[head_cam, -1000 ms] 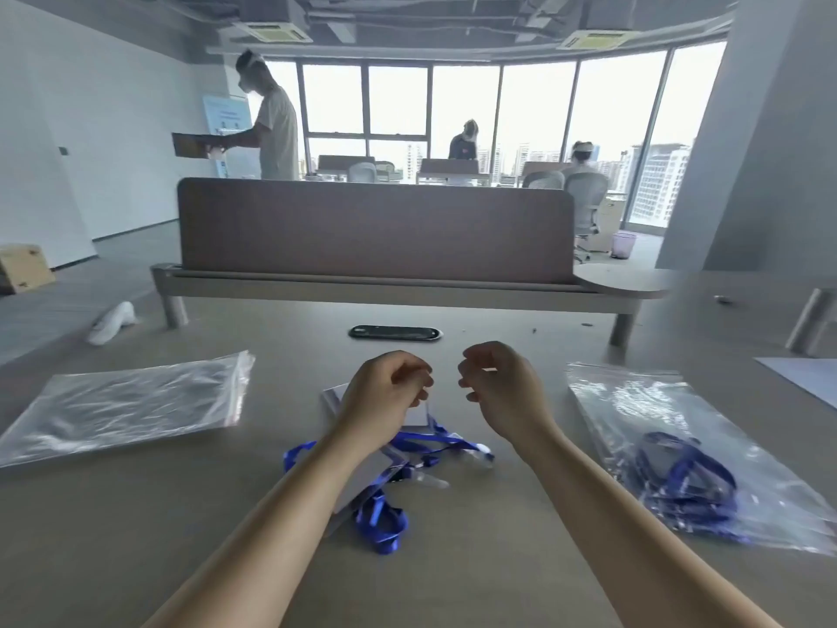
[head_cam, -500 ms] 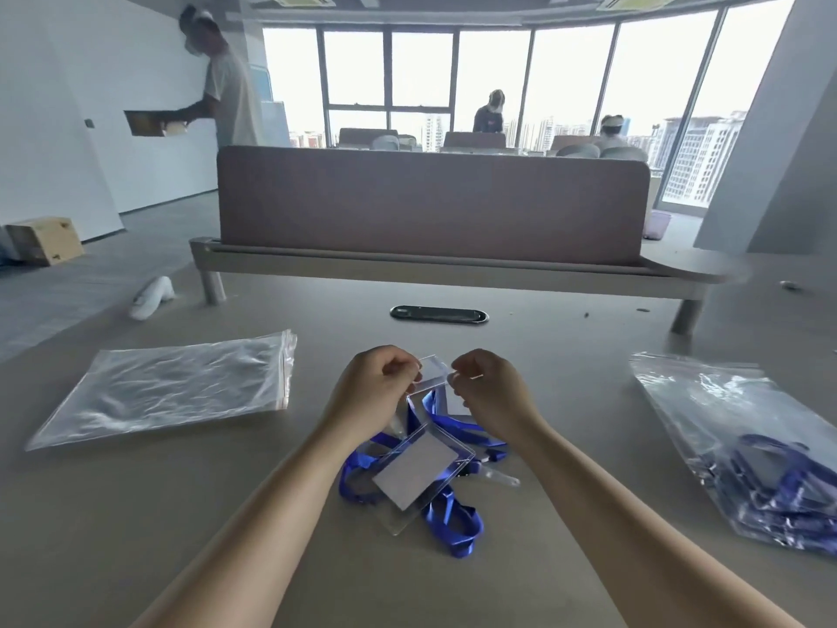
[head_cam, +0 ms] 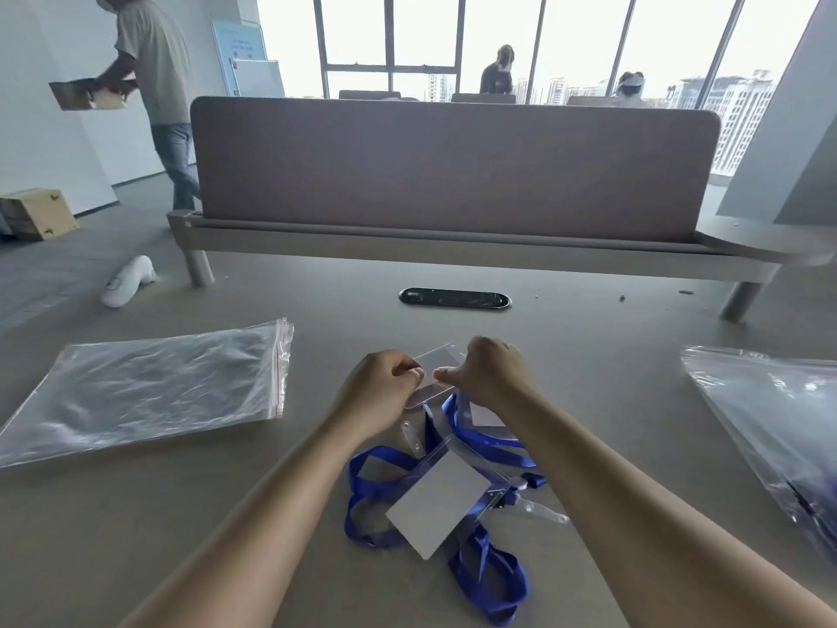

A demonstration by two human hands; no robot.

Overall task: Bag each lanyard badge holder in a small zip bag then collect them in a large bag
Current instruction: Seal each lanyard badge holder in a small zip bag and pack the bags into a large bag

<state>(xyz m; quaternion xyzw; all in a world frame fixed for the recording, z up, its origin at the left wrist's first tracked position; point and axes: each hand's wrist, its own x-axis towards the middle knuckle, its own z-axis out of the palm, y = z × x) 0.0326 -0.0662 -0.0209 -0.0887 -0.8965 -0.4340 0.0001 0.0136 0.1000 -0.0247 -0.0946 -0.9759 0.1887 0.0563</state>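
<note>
Pinching a clear badge sleeve (head_cam: 438,358) between curled left hand (head_cam: 378,388) and right hand (head_cam: 493,372), over tangled blue lanyards (head_cam: 487,578); poster (head_cam: 238,43) writing too blurred.

You are pinching a small clear plastic sleeve (head_cam: 437,358) with both your left hand (head_cam: 380,387) and right hand (head_cam: 491,373), just above blue ribbon lanyards with clear badge holders (head_cam: 480,577) that are lying tangled on the grey bench (head_cam: 226,514).

left: zip bags (head_cam: 149,392) | right: large bag (head_cam: 770,423) | middle: lanyard pile (head_cam: 439,505) — table (head_cam: 181,514) free between | far: divider (head_cam: 453,170)
</note>
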